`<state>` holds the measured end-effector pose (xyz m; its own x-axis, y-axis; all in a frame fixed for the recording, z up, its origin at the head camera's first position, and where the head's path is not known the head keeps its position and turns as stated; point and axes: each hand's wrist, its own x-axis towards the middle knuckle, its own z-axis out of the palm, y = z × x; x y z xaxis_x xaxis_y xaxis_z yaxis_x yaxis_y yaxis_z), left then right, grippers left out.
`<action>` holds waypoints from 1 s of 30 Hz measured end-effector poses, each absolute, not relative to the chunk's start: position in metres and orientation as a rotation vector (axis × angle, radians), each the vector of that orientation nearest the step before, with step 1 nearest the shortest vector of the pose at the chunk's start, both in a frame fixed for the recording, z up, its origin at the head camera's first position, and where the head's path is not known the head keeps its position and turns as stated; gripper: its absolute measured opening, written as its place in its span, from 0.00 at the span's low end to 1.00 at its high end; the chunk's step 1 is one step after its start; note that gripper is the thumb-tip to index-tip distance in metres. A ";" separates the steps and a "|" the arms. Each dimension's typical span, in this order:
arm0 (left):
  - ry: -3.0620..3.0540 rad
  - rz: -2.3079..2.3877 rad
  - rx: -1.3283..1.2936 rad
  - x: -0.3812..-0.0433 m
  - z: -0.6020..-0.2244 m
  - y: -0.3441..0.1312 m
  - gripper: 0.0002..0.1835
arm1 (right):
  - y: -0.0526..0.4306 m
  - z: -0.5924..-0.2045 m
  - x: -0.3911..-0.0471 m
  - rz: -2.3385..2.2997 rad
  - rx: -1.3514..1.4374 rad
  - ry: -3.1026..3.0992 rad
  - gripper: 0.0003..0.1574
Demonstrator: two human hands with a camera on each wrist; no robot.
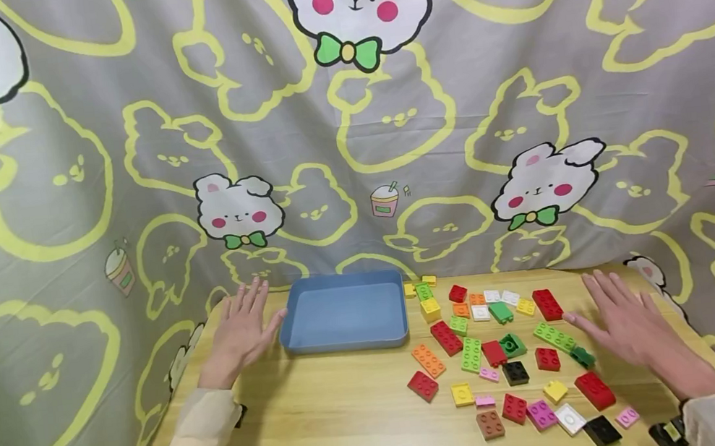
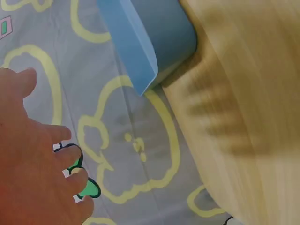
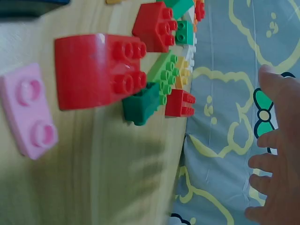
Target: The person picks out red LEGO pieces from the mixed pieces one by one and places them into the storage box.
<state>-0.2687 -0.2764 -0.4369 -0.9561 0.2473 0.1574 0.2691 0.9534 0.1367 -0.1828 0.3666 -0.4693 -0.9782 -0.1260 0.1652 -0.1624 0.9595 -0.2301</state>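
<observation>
My left hand [image 1: 242, 329] is held with straight, spread fingers beside the left end of a blue tray [image 1: 346, 346], and it holds nothing. In the left wrist view the tray [image 2: 176, 40] shows its corner and side wall, apart from the left hand [image 2: 42, 159]. On the far right, my right hand [image 1: 626, 325] is also spread, holding nothing. Nearest to it are a long red brick [image 1: 548, 305], a light green brick [image 1: 554, 337] and a dark green brick [image 1: 582, 356]. The right wrist view has a curved red brick [image 3: 82, 70] and a pink brick [image 3: 30, 110] close up.
Several loose building bricks, among them an orange brick [image 1: 428, 361], a brown brick [image 1: 491, 425] and a black brick [image 1: 602, 432], lie scattered over the right half of the wooden table [image 1: 326, 422]. Behind the table hangs a grey curtain [image 1: 296, 135] with cartoon prints.
</observation>
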 end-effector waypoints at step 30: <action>-2.985 -0.807 -0.280 -0.247 -0.489 -0.254 0.45 | 0.350 -0.498 -0.135 0.547 0.134 -3.036 0.53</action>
